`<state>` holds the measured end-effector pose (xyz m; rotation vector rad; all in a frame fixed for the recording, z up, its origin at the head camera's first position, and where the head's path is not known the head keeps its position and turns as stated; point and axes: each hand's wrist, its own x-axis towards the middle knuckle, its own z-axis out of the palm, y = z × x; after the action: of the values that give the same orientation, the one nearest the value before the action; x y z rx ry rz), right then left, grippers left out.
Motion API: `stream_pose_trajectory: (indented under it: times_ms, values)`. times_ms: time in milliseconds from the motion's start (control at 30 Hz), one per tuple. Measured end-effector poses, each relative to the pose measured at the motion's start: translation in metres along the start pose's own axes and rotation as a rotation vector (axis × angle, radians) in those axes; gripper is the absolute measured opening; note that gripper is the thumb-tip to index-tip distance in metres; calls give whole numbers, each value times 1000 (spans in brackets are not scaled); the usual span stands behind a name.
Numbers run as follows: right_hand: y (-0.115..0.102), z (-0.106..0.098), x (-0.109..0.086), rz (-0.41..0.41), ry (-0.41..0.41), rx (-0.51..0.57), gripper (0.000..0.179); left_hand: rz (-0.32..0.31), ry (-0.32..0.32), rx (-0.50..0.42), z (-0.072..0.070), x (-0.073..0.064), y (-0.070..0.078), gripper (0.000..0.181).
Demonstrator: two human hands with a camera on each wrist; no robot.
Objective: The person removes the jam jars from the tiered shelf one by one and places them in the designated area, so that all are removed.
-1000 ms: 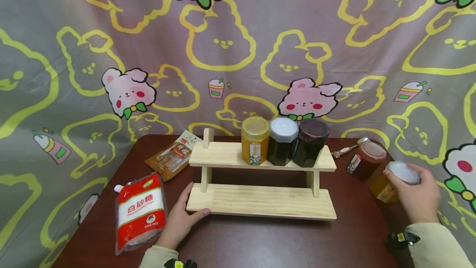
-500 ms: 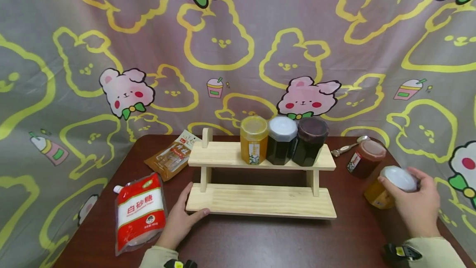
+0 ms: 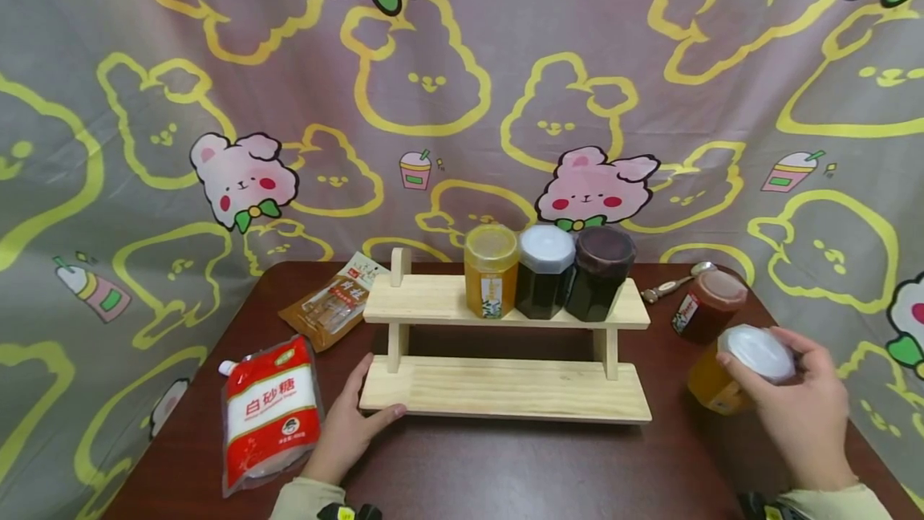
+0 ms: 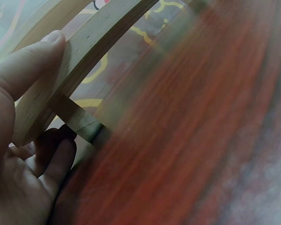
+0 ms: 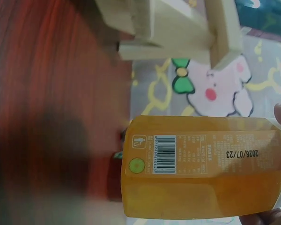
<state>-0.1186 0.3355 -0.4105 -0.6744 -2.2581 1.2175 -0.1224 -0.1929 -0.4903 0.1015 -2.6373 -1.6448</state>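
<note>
My left hand (image 3: 348,426) grips the left end of a two-tier wooden rack (image 3: 505,388). In the left wrist view the thumb (image 4: 40,58) lies on the board and the other fingers are under it. My right hand (image 3: 804,404) holds an amber jar (image 3: 715,381) by its whitish lid (image 3: 755,353), right of the rack. In the right wrist view the jar (image 5: 196,187), with a printed label, hangs above the table. On the upper tier stand a yellow jar (image 3: 492,279), a dark jar with a white lid (image 3: 543,283) and a dark jar with a dark lid (image 3: 597,283).
A reddish-brown jar (image 3: 711,307) stands behind the held one, near a spoon (image 3: 674,286). Left of the rack lie a red-and-white sugar pouch (image 3: 273,416) and a brown spice packet (image 3: 335,303). A patterned curtain (image 3: 462,103) hangs behind the dark table (image 3: 549,472).
My right hand has carried the amber jar left and slightly toward me, away from the reddish-brown jar. My left hand stays on the rack.
</note>
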Motion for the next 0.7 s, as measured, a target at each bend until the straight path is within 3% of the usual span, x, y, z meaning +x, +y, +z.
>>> stream_pose_trajectory:
  times_ms: [233,700]
  values:
    - [-16,2,-16,-88,23,78,68,11,0,-16,0,0,-1,106]
    - [-39,13,-42,-188,-58,81,69,-2,6,-18,2,2,-5,108]
